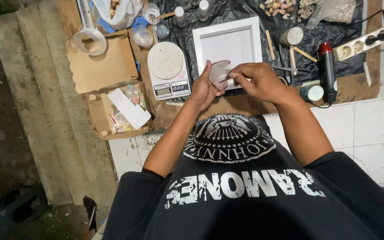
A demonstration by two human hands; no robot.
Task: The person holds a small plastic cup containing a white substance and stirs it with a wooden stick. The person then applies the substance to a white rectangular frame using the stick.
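Observation:
My left hand [203,86] holds a small clear plastic cup [220,73] from the left side. My right hand [259,81] pinches the cup's right rim with its fingertips. Both hands hover just in front of a white square frame [227,31] that lies on black plastic sheeting [334,33]. A small digital kitchen scale [167,71] with a round white platform sits just left of my left hand.
An open cardboard box [116,109] of small packets lies at the left. Clear cups and jars [143,35] stand at the back left. Shells [277,6], wooden sticks [270,44], a red-capped black tool [327,71] and a power strip [370,42] lie at the right.

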